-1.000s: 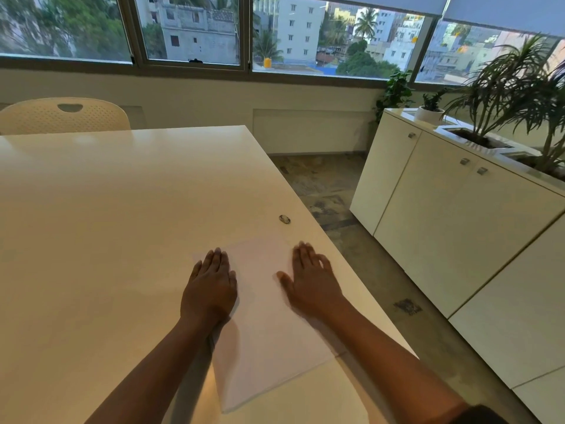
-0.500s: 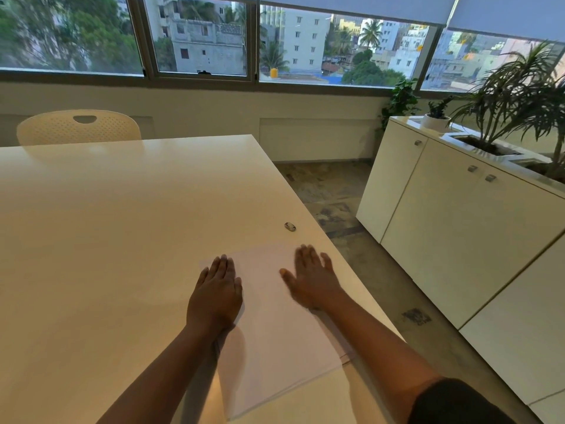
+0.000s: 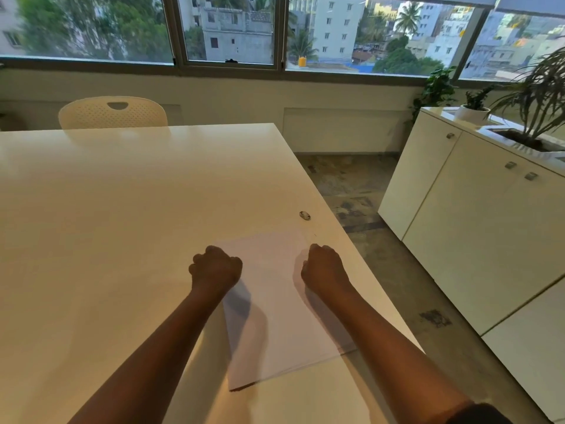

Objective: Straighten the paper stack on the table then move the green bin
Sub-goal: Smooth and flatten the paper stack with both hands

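Note:
A white paper stack (image 3: 275, 304) lies on the cream table (image 3: 122, 224) near its right edge, turned a little askew to that edge. My left hand (image 3: 215, 270) is curled into a fist over the stack's left edge. At the right edge of the stack my right hand (image 3: 324, 269) is curled the same way. Both sets of fingers are tucked under at the paper's sides, seemingly gripping it. No green bin is in view.
A small round metal fitting (image 3: 304, 215) sits in the table just beyond the paper. A perforated cream chair (image 3: 113, 113) stands at the far side. White cabinets (image 3: 477, 228) with potted plants (image 3: 541, 96) line the right, across a strip of floor.
Both hands lay flat with fingers spread on the paper; now the fingers have curled into fists at the stack's two side edges. The camera has tilted slightly.

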`<state>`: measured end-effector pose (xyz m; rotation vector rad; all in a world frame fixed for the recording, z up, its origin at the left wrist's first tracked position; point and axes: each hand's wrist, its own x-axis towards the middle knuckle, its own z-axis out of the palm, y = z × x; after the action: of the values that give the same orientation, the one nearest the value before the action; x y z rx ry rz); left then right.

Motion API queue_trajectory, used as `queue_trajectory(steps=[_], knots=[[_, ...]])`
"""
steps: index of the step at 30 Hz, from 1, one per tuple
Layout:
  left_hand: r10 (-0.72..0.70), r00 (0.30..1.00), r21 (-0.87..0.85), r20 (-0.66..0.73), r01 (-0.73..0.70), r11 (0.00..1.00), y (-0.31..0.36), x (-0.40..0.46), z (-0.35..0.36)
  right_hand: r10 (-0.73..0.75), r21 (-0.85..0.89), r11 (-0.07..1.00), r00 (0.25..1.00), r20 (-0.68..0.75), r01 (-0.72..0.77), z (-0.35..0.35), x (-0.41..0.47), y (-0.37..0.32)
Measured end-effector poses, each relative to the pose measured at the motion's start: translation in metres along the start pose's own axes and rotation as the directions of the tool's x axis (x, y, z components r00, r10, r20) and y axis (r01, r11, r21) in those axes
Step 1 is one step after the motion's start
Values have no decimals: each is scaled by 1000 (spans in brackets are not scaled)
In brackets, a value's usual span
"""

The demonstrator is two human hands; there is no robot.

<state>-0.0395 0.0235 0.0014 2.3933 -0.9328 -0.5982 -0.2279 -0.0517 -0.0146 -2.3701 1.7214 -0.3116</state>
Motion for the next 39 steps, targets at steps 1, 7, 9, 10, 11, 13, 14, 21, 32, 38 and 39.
queue_trajectory(steps=[1, 7, 9, 10, 11, 13, 14, 21, 32, 38, 39], knots=[[-8, 1000, -12, -4, 8, 1000, 2, 0, 2, 15, -10, 1000, 1000, 15, -15, 1, -1, -3], [-70, 997, -18, -6, 70, 997, -2, 2, -3, 30, -17, 999, 998, 61, -29, 6, -8, -21], [-85, 996, 2, -26, 85, 996, -7, 4, -8, 14, 31, 999, 997, 81, -16, 8, -14, -27], [-86, 995, 20, -45, 87, 996, -9, 3, -9, -1, 68, 998, 996, 94, -5, 7, -16, -26], [-85, 994, 43, -72, 88, 995, -11, 3, -9, -13, 106, 994, 995, 99, 3, 6, -17, -23], [-19, 987, 140, -160, 42, 989, -15, 1, -5, -10, 151, 989, 998, 63, 1, 1, -16, -11], [68, 979, 232, -191, -23, 973, -17, 1, -1, -11, 139, 990, 1000, 18, 9, 0, -15, -4], [660, 738, 438, 145, -645, 626, 6, 14, 51, -378, 34, 926, 919, 115, 376, 31, -9, -7], [664, 743, 393, 85, -638, 663, -4, 15, 69, -106, -133, 983, 982, 155, 127, 26, -11, 69], [662, 745, 340, 80, -645, 684, -6, 17, 69, -176, -75, 979, 975, 134, 187, 22, 23, 22], [662, 745, 334, 84, -646, 686, -6, 17, 69, -177, -68, 980, 972, 152, 189, 23, 34, 12]])
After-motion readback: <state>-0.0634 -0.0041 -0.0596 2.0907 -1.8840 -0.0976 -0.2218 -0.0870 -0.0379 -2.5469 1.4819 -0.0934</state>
